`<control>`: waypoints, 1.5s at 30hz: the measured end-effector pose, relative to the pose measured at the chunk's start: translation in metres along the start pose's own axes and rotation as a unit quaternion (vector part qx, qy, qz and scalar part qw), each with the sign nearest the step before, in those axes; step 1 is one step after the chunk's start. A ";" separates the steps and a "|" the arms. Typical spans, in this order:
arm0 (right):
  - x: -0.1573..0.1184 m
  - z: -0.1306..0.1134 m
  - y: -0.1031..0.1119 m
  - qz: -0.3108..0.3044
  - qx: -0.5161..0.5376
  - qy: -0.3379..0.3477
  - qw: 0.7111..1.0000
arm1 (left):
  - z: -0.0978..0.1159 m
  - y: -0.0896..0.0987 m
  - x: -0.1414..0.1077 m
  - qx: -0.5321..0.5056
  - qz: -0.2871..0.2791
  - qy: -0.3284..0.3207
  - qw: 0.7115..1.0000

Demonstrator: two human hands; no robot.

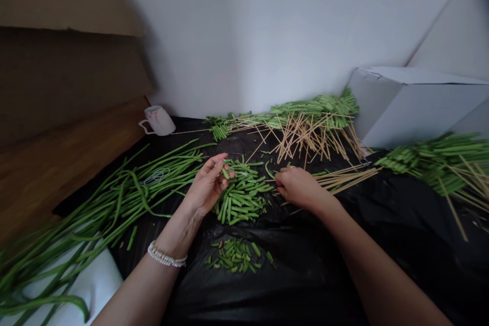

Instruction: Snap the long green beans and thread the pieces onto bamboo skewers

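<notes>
My left hand (210,183), a pearl bracelet on its wrist, pinches a short cut piece of green bean (225,173) between thumb and fingers. Just below and beside it lies a pile of cut bean pieces (242,198) on black plastic sheeting. To the right, my right hand (296,183) is closed over the left ends of a bundle of wooden skewers (347,179). A thin skewer tip shows past its fingers, though most of the grip is hidden. Nearer to me sits a smaller heap of short bean ends (237,255).
Long uncut beans (126,188) spread across the left side, partly over a white surface. Several skewered bean bunches (317,109) lie along the wall, with more skewered beans (431,158) at right. A white mug (160,121), a cardboard box (69,66) and a white box (424,107) stand around.
</notes>
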State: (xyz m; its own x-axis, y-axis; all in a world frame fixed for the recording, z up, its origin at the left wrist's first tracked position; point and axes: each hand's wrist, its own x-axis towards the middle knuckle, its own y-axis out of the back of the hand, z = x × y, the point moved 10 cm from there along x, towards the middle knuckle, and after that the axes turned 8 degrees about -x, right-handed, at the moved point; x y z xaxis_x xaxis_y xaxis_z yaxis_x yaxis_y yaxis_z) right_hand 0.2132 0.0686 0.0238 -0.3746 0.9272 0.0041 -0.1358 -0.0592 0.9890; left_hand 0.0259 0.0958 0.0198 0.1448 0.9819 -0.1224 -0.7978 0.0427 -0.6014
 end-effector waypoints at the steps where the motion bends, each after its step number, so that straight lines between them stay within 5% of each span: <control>1: 0.000 -0.002 0.000 0.002 -0.005 0.003 1.000 | 0.001 -0.001 -0.001 0.004 -0.003 -0.002 1.000; 14: -0.002 -0.021 0.005 0.053 -0.088 0.047 0.994 | 0.003 -0.010 -0.004 0.056 -0.027 -0.023 0.998; 22: -0.008 -0.013 0.027 0.107 -0.056 0.041 0.992 | 0.000 -0.017 -0.009 0.164 -0.048 -0.028 0.985; 31: -0.010 -0.037 0.045 0.159 0.009 0.079 0.984 | -0.015 -0.034 -0.012 0.265 -0.122 -0.042 0.955; 45: -0.004 -0.021 0.017 0.058 0.002 0.052 0.997 | -0.002 -0.019 -0.007 0.209 -0.070 -0.068 0.973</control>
State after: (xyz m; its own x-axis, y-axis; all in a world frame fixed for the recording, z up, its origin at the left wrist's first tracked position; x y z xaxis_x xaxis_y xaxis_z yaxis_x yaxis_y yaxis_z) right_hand 0.1935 0.0562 0.0379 -0.4807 0.8709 0.1024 -0.0832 -0.1616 0.9833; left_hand 0.0413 0.0876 0.0306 0.2133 0.9750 0.0614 -0.9484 0.2218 -0.2267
